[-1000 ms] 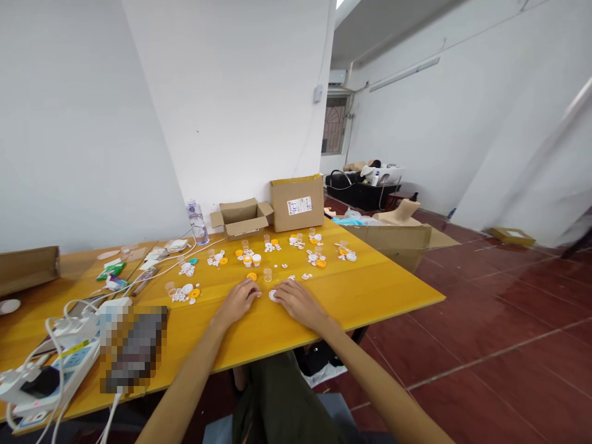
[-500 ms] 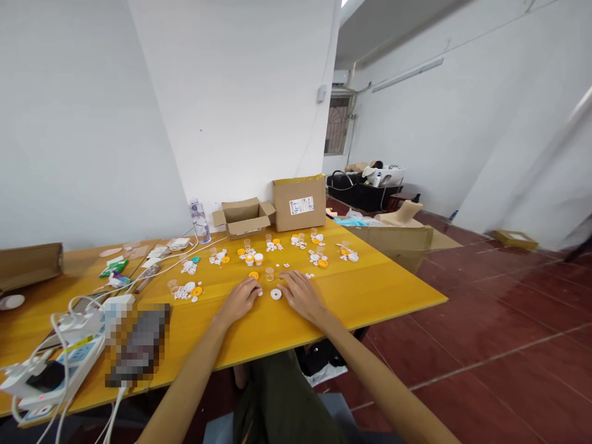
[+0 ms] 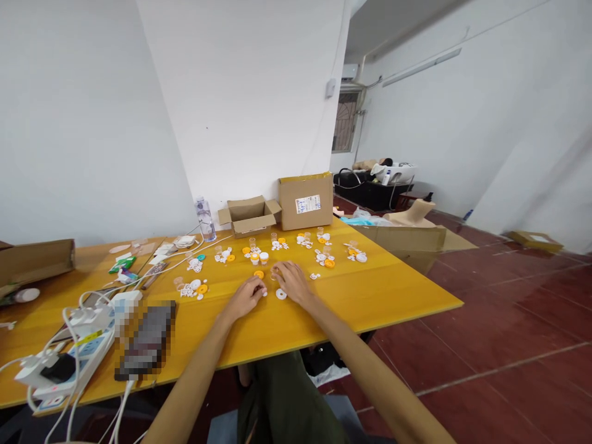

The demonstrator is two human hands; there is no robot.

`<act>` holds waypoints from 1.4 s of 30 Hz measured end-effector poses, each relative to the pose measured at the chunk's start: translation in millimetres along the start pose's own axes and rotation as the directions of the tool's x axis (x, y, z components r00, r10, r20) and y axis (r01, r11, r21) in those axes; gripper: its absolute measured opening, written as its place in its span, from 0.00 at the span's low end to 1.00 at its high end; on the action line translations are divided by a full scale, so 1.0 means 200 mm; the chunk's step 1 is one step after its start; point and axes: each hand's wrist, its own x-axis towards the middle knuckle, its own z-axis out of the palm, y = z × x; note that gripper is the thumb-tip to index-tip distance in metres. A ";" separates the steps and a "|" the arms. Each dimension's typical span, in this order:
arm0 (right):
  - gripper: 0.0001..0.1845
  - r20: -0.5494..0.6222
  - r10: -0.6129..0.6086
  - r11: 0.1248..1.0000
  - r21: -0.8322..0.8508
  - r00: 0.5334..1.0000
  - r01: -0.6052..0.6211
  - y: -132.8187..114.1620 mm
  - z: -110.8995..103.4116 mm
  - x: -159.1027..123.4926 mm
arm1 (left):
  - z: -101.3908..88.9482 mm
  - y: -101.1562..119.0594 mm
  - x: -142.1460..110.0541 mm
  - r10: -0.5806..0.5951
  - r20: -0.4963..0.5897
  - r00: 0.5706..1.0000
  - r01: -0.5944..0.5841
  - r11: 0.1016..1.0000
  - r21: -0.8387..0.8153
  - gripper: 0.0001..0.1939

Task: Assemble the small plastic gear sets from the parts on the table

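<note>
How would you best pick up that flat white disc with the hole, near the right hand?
Probably by opposite edges of its outer rim, coming from above and the near side: the white disc lies flat on the table, its near edge uncovered, while the right hand is close by at its far right.

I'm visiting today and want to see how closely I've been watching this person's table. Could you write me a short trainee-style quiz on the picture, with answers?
1. True or false: in the picture, the open cardboard box stands to the left of the labelled box.

2. What lies on the table between the left hand and the right hand?
a) water bottle
b) white disc with a hole
c) green packet

3. Fill in the blank: the round piece just beyond the left hand is ____ in colour.

Key: 1 true; 2 b; 3 orange.
</note>
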 end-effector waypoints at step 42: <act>0.08 0.005 -0.399 0.917 0.014 0.917 0.398 0.09 -0.13 -0.24 | -0.01 0.03 -0.04 0.132 -0.033 0.991 -0.125 0.980 0.154 0.05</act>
